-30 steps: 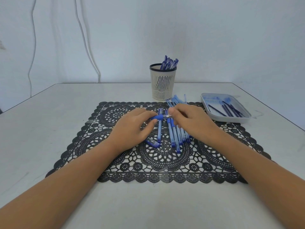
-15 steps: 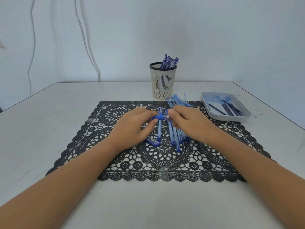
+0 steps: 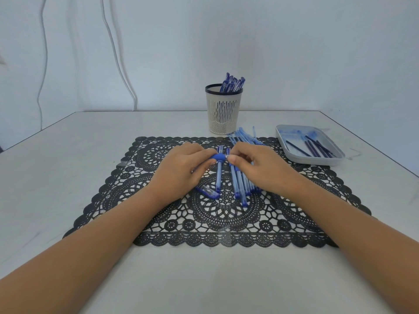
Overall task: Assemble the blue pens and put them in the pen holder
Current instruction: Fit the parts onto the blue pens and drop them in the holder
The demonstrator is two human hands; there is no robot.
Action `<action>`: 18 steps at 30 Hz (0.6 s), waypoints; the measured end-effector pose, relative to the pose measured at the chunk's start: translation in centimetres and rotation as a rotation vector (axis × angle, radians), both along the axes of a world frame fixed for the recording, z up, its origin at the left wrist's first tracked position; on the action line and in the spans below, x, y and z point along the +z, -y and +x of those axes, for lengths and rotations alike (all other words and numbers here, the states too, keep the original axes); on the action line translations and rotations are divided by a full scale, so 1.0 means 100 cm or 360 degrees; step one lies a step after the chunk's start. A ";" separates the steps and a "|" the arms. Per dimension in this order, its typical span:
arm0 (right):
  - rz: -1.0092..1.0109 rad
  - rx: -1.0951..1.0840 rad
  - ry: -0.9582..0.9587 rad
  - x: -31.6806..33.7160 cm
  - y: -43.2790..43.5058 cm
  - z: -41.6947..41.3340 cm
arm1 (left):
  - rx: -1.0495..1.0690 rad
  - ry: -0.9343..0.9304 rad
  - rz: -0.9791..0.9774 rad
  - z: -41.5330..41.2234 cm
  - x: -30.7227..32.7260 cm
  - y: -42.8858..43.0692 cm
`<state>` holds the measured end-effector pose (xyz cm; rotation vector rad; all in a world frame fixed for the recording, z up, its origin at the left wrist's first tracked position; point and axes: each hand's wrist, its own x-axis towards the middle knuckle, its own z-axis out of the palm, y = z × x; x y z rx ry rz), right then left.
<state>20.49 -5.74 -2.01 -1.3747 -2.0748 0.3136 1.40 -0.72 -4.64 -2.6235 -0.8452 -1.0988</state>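
My left hand [image 3: 181, 171] and my right hand [image 3: 260, 166] meet over the black lace mat [image 3: 226, 223]. Between their fingertips is a blue pen [image 3: 218, 157], held crosswise; its blue grip shows by my left fingers and a silver tip end by my right thumb. Under the hands lie several loose blue pen barrels [image 3: 238, 180] and a blue cap [image 3: 208, 192]. A white slotted pen holder [image 3: 223, 109] stands behind the mat with several blue pens [image 3: 232, 83] upright in it.
A grey tray [image 3: 317, 158] at the right holds several dark blue refills [image 3: 314, 147]. More clear blue tubes [image 3: 246, 135] fan out between the holder and my right hand. The white table ends at a wall with hanging cables.
Both hands have stayed in place on the pen; the fingers shift only slightly around the grip and tip.
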 end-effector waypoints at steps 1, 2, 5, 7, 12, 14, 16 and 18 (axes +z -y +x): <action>-0.0007 -0.0009 0.0001 0.001 0.000 0.000 | 0.0004 -0.0002 0.0007 0.000 0.000 0.000; -0.0007 -0.0022 0.0004 0.000 0.000 0.001 | 0.0003 -0.0004 0.0003 -0.001 0.000 -0.001; -0.0009 -0.0106 0.0057 -0.002 -0.002 0.001 | 0.0010 -0.0023 -0.0027 -0.001 -0.001 -0.002; -0.0018 -0.0202 0.0198 -0.002 -0.002 -0.001 | 0.0074 0.0043 -0.0082 -0.002 -0.001 -0.003; 0.0209 -0.0066 0.0400 -0.004 0.008 -0.011 | 0.0320 0.0309 -0.0298 -0.006 -0.001 -0.009; 0.0225 0.0072 0.0501 -0.009 0.011 -0.019 | 0.0346 0.0317 -0.0325 -0.006 -0.002 -0.010; 0.0198 0.0142 0.0679 -0.014 0.013 -0.025 | 0.0332 0.0303 -0.0334 -0.005 -0.003 -0.009; 0.0159 0.0136 0.0793 -0.016 0.014 -0.027 | 0.0321 0.0296 -0.0344 -0.005 -0.003 -0.009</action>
